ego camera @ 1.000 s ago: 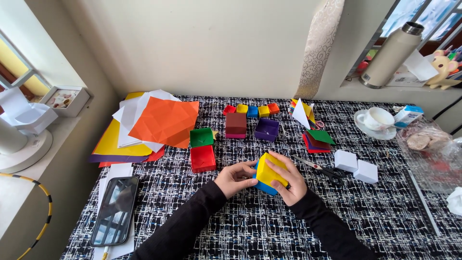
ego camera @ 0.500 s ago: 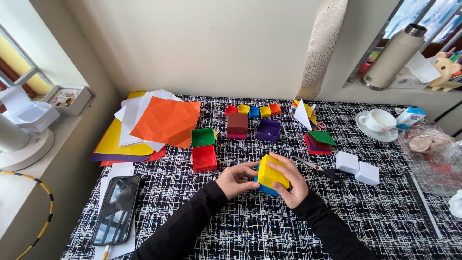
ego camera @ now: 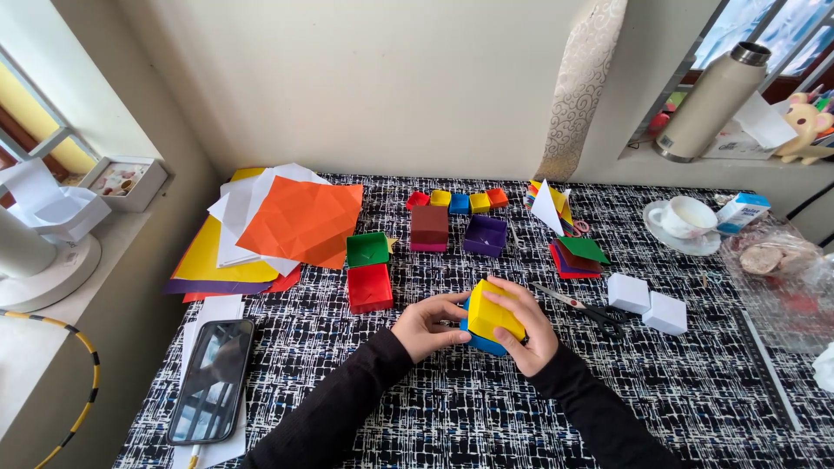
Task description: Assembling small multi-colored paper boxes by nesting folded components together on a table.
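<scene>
Yellow box: folded paper cube [ego camera: 495, 314], tilted, sitting on a blue paper piece [ego camera: 483, 341], held at centre of tabletop [ego camera: 695, 408].
Right hand: [ego camera: 528, 328] grip closed around the yellow box, fingers over its top and 3 o'clock side.
Left hand: [ego camera: 426, 325] at 9 o'clock of the box, fingertips touching the box and blue piece; grip narrow, pinching the edge.
Red box: [ego camera: 369, 287] at 10 o'clock of the hands, near; green open box [ego camera: 367, 249] just behind it, touching.
Paper stack: orange sheet [ego camera: 302, 220] on top of white, yellow, purple sheets, at 10 o'clock, well apart.
Far row: maroon box [ego camera: 429, 227] and purple open box [ego camera: 485, 235] at 12 o'clock; small red, yellow, blue, orange cubes behind them.
Scissors: [ego camera: 584, 307] at 3 o'clock, just beside the right hand.
White boxes: two [ego camera: 647, 302] at 3 o'clock, beyond the scissors.
Phone: [ego camera: 213, 378] at 8 o'clock, screen up, on white paper.
Cup: [ego camera: 692, 216] on saucer at 2 o'clock, well apart.
</scene>
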